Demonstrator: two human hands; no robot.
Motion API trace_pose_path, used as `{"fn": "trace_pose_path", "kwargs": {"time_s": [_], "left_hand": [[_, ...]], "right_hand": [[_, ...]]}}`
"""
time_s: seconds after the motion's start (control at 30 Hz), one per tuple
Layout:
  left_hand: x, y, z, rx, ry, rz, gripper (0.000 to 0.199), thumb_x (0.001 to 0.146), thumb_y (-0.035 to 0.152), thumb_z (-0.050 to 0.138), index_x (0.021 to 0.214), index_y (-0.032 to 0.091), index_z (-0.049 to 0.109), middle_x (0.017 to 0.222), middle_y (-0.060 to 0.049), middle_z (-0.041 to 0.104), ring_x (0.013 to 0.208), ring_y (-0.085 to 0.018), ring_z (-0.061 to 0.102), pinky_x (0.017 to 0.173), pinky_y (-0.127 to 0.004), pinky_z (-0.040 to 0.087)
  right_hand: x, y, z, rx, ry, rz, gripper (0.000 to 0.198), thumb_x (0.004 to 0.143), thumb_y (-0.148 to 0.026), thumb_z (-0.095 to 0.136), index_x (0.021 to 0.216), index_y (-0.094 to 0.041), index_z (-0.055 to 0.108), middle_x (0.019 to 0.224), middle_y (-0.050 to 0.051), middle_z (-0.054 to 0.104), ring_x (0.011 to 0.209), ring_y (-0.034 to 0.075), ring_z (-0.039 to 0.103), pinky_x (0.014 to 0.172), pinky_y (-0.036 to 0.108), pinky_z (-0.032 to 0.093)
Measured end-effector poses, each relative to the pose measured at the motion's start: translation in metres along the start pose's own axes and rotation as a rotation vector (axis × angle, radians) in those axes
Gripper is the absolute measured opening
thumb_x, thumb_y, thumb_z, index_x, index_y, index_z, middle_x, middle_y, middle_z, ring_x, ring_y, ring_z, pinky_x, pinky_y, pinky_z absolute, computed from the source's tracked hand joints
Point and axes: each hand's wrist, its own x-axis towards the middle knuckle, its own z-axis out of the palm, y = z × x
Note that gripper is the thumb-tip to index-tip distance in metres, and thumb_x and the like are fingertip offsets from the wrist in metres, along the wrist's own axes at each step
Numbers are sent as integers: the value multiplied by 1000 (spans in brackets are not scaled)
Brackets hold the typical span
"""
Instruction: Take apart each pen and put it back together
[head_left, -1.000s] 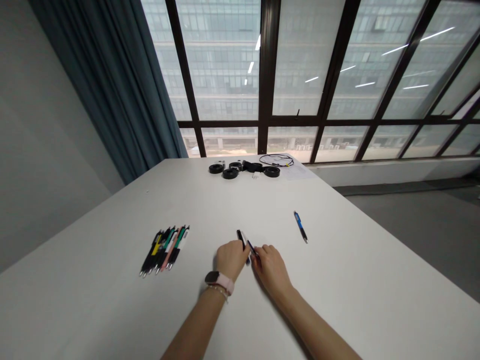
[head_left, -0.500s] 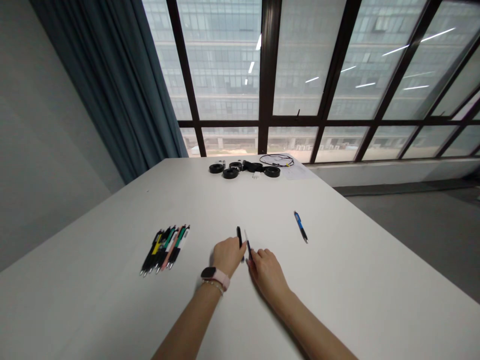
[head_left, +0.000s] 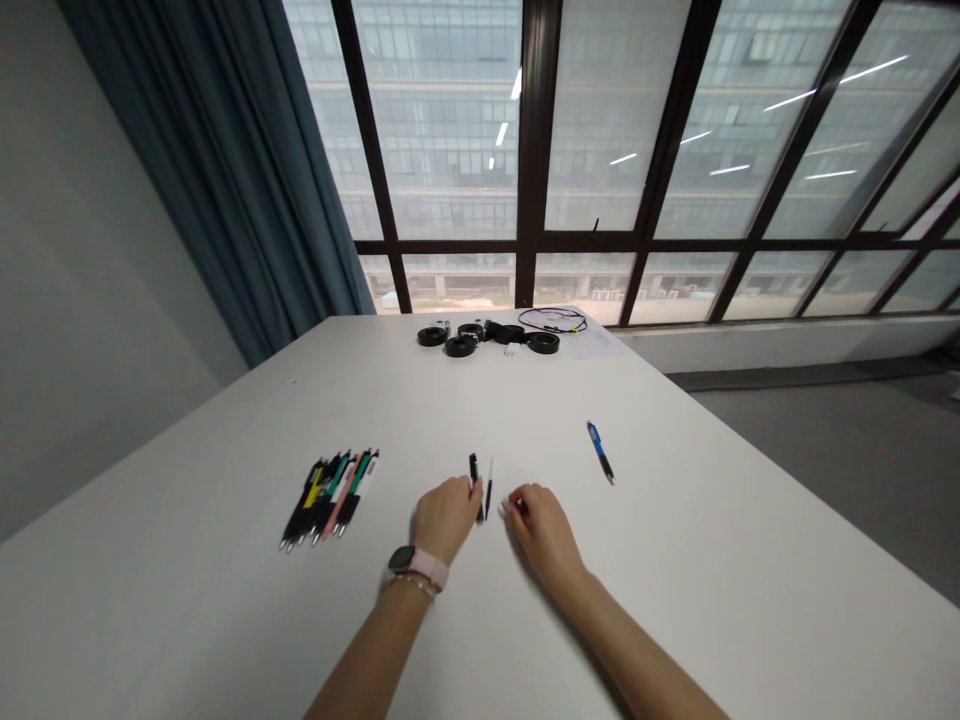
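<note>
My left hand [head_left: 448,518], with a pink-strapped watch on its wrist, is closed around a black pen [head_left: 474,466] near the middle of the white table [head_left: 225,620]. Just right of that pen a thin refill [head_left: 490,488], white at its far end and dark toward me, lies by itself on the tabletop. To the right of the refill, my right hand [head_left: 546,535] rests with thumb and fingers pinched. A small pale bit shows at its fingertips, too small to name.
A row of several pens [head_left: 330,500] lies at the left. On the right is a single blue pen [head_left: 601,452]. Black tape rolls [head_left: 460,346], a looped black cable [head_left: 553,320] and paper [head_left: 596,346] sit at the far end, by the window.
My right hand has come away from the refill, moving slightly right, and the refill now lies free. My left hand has shifted a little left with the black pen.
</note>
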Motion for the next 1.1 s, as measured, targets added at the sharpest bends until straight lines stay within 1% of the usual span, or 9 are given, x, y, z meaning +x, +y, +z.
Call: {"fn": "trace_pose_path", "kwargs": {"time_s": [0.07, 0.23, 0.4, 0.5, 0.6, 0.8, 0.93, 1.0, 1.1], "left_hand": [[-2, -4, 2, -6, 10, -1, 42, 101, 36, 33, 90, 17, 69, 90, -11, 76, 83, -23, 71, 66, -30, 42], [-7, -11, 4, -19, 40, -7, 41, 102, 36, 32, 85, 19, 65, 88, -8, 74, 79, -20, 69, 62, -28, 35], [-32, -21, 6, -55, 95, -6, 38, 102, 36, 35, 80, 21, 61, 82, -4, 72, 71, -16, 65, 59, -28, 29], [-51, -27, 10, -70, 108, -3, 37, 102, 37, 37, 77, 21, 60, 77, -2, 69, 65, -15, 62, 58, -28, 27], [-62, -29, 14, -89, 111, -20, 37, 102, 37, 39, 75, 21, 59, 73, -1, 68, 63, -14, 60, 57, -28, 26], [-64, -27, 16, -103, 114, -33, 36, 101, 34, 40, 74, 21, 59, 71, 0, 67, 63, -14, 60, 58, -28, 25], [-63, -29, 18, -90, 141, -40, 36, 101, 35, 40, 74, 22, 60, 70, 0, 67, 61, -14, 60, 57, -28, 24], [-63, -31, 19, -92, 157, -42, 36, 101, 35, 40, 74, 22, 60, 70, 0, 67, 61, -15, 60, 56, -28, 25], [-64, -32, 18, -104, 165, -48, 36, 101, 36, 40, 74, 22, 59, 69, 0, 66, 60, -15, 59, 56, -28, 25]], "right_hand": [[1, 3, 1, 34, -1, 5, 12, 93, -12, 56, 95, -15, 67, 94, 8, 68, 91, 24, 60, 82, 31, 44], [3, 3, 4, 69, -10, -14, 19, 95, -11, 53, 103, -14, 70, 97, 9, 69, 96, 23, 61, 87, 30, 44], [2, 4, 8, 23, -24, -92, 27, 94, -8, 52, 112, -16, 71, 97, 9, 68, 94, 21, 61, 85, 28, 44], [1, 6, 10, -29, -8, -141, 22, 95, -11, 55, 106, -18, 73, 91, 7, 67, 88, 21, 60, 80, 28, 43], [2, 6, 12, -129, 30, -190, 21, 96, -12, 55, 99, -18, 75, 85, 7, 66, 82, 20, 58, 75, 28, 41], [6, 4, 16, -326, 68, -267, 15, 94, -13, 60, 97, -18, 73, 84, 6, 65, 79, 20, 54, 72, 31, 36], [4, 2, 19, -372, 68, -293, 12, 94, -14, 60, 98, -17, 71, 86, 7, 64, 80, 21, 54, 72, 33, 35], [3, 3, 19, -364, 68, -306, 16, 94, -12, 59, 104, -16, 70, 88, 7, 64, 81, 21, 54, 73, 33, 36], [2, 6, 20, -354, 49, -321, 25, 90, -3, 59, 110, -15, 69, 90, 7, 64, 81, 21, 53, 74, 32, 37]]}}
